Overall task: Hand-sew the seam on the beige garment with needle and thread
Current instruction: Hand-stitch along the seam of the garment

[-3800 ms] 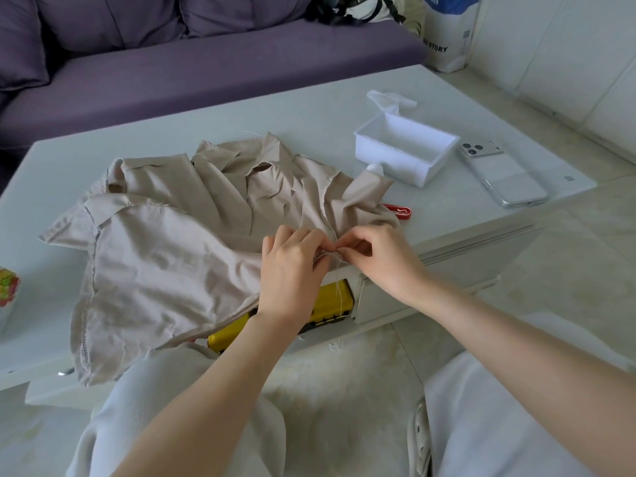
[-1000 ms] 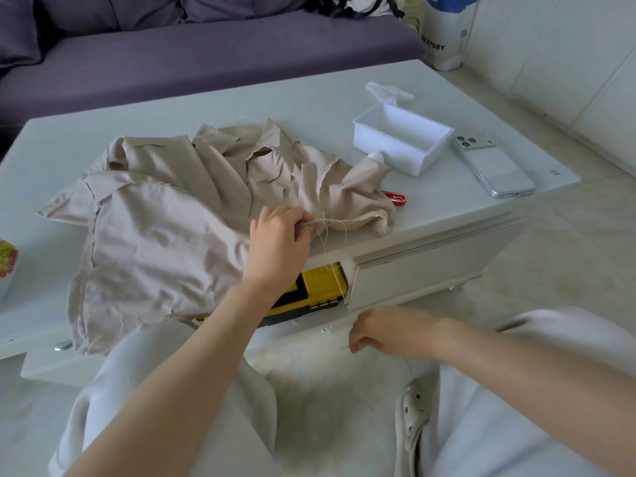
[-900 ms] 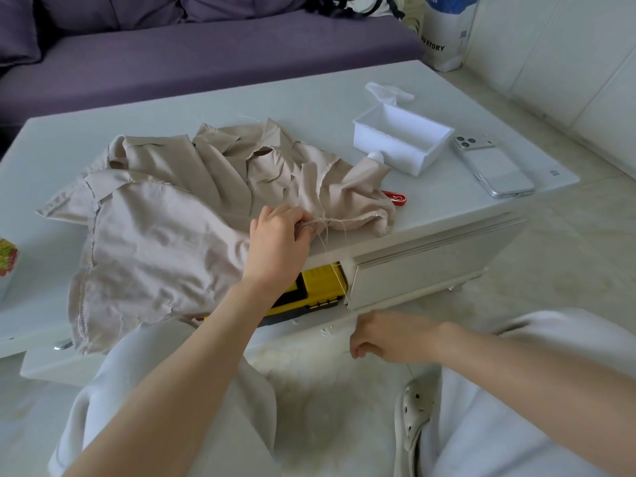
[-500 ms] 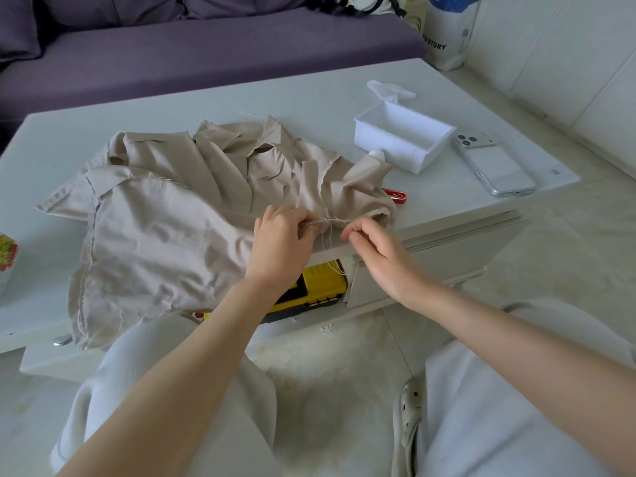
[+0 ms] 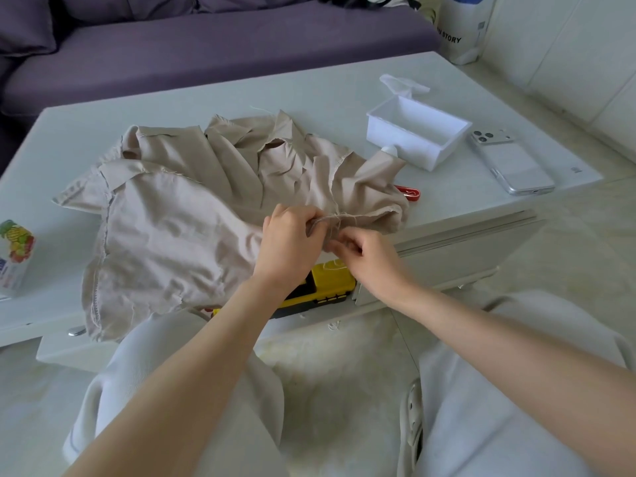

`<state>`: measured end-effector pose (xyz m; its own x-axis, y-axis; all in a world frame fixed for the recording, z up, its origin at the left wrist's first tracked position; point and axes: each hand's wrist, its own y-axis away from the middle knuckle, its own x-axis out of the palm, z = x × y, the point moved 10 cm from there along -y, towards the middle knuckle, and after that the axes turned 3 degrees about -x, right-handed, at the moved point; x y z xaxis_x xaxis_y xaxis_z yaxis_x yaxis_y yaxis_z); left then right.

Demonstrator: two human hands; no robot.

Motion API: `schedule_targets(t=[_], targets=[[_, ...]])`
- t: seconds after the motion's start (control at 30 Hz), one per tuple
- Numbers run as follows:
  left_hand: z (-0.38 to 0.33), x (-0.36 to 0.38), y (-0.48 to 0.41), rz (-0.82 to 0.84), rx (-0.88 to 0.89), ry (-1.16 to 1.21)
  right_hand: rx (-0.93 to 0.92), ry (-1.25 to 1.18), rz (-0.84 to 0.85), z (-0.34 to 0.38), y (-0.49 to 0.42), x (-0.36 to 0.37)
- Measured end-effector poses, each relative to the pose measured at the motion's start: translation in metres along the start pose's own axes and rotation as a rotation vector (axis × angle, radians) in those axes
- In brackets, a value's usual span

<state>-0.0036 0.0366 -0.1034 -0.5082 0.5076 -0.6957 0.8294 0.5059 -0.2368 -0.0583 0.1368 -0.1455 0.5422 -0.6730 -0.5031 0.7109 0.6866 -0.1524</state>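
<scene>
Beige garment (image 5: pixel 179 228) lies rumpled on the white table (image 5: pixel 309 91), its near hem hanging over the front edge, where both hands meet. Left hand (image 5: pixel 289 242): fingers curled over a bunched fold of the hem, gripping it. Right hand (image 5: pixel 368 259): fingertips pinched together just under that fold, closed on the thread (image 5: pixel 347 218), which runs along the seam and drops in a loose loop toward the pinch. Risks, as I judge them: slack loop may snag or knot when pulled, because several strands cross at one spot. The bunched fold could let a stitch catch an extra layer. The left fingertips sit right where the point would come through, so a prick is likely. The hem's overhang may drag the cloth off line. Hard to read: needle is not discernible, too small or buried in the pinch. Stitch line under left fingers is hidden. A yellow box (image 5: pixel 334 280) below the tabletop is half covered by wrists.
</scene>
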Motion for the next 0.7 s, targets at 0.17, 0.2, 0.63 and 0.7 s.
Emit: schedule_targets(t=[0.17, 0.2, 0.63, 0.7], targets=[[0.0, -0.002, 0.001, -0.017, -0.012, 0.037, 0.018, 0.217, 0.259, -0.023, 0.024, 0.03], [0.001, -0.002, 0.001, -0.017, -0.017, 0.041, 0.004, 0.285, 0.35, -0.029, 0.034, 0.04], [-0.002, -0.004, -0.002, -0.027, 0.002, 0.081, 0.101, 0.264, 0.319, -0.056, 0.042, 0.019], [-0.003, -0.002, -0.002, -0.021, 0.008, 0.067, 0.065, 0.004, 0.115, -0.033, 0.027, -0.004]])
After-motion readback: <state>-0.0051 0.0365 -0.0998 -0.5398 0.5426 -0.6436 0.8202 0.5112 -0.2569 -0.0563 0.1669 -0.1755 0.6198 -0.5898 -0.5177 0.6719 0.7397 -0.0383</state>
